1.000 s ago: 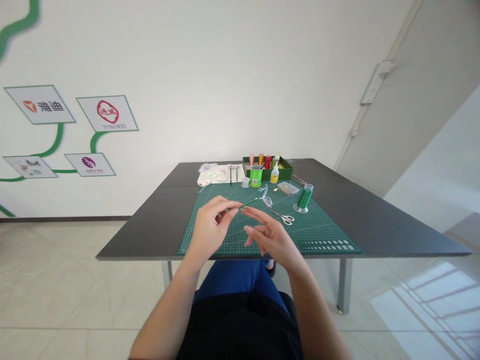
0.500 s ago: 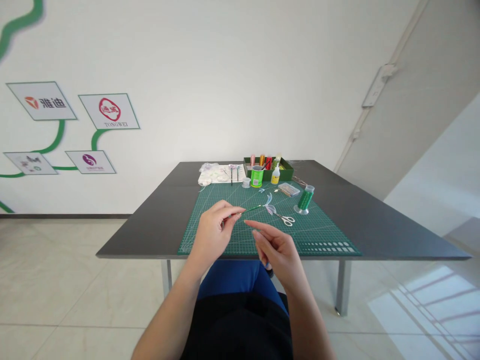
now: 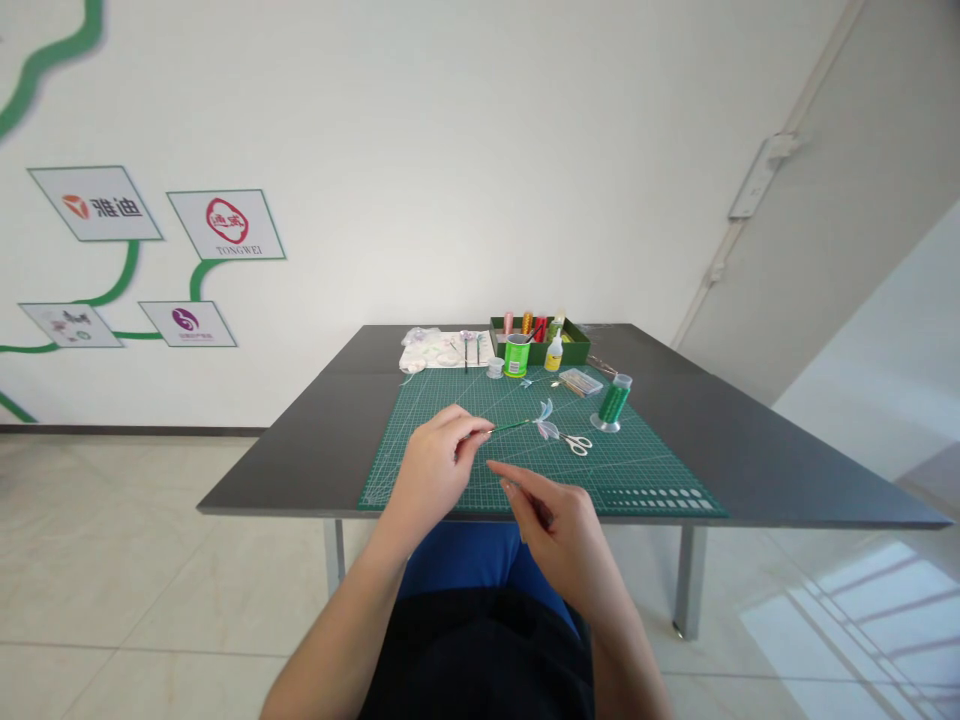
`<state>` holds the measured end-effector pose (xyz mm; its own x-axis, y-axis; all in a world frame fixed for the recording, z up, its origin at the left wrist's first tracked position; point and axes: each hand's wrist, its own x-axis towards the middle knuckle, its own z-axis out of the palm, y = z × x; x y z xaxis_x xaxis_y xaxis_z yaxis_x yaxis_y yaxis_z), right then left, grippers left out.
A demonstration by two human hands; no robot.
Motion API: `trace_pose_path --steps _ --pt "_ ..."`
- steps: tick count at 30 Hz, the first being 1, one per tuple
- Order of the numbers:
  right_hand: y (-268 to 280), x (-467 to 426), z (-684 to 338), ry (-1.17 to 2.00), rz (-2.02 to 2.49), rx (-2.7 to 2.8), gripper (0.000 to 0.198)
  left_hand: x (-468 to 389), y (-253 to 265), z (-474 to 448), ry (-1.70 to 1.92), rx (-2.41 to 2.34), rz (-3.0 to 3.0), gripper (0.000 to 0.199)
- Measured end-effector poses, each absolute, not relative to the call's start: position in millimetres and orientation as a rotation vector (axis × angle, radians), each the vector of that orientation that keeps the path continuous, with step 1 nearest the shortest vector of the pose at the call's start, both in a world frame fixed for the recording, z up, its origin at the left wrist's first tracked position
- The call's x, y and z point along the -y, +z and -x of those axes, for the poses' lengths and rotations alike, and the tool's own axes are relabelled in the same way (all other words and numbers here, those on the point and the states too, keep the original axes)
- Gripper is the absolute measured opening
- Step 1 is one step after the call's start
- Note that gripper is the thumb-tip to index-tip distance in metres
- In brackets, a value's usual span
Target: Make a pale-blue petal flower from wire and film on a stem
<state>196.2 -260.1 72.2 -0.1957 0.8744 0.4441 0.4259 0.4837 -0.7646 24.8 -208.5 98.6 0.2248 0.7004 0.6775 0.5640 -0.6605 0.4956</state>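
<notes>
My left hand (image 3: 439,460) pinches a thin green stem (image 3: 514,426) between thumb and fingertips. At its far end the stem carries pale blue and pinkish translucent petals (image 3: 546,420), like a small artificial flower. It points right over the green cutting mat (image 3: 435,400). My right hand (image 3: 551,510) is just below and right of the left, index finger reaching forward, thumb close under it, other fingers curled in. Any thread in it is too fine to make out. White-handled scissors (image 3: 577,445) lie just beyond the petals, and a spool of green thread (image 3: 615,400) stands to their right.
Behind stand a bright green can (image 3: 517,356), a small glue bottle (image 3: 554,353), a white spool (image 3: 495,368) and a dark green box (image 3: 577,352) of coloured thread spools. A clear case (image 3: 581,382) lies right of them. White cloth (image 3: 427,355) with finished-looking stems lies back left.
The right hand has drawn slightly down and toward me, its thumb closer to the index finger. The left hand still pinches the stem. The whole view has shifted slightly.
</notes>
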Motion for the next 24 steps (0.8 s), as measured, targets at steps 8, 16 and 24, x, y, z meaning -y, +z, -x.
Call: trace_pose_path --steps 8,16,24 --pt "89.2 282.3 -210.5 0.659 1.111 2.078 0.032 205.5 96.1 -22.9 1.407 -1.229 -2.429 0.018" --pt "119.2 294.7 -231.5 0.707 0.931 2.268 0.034 206.8 95.6 -20.7 1.305 -1.28 -2.45 0.018" --pt "157.4 295.8 -244.0 0.669 0.796 2.397 0.036 209.2 99.1 -21.8 1.273 -1.27 -2.473 0.018"
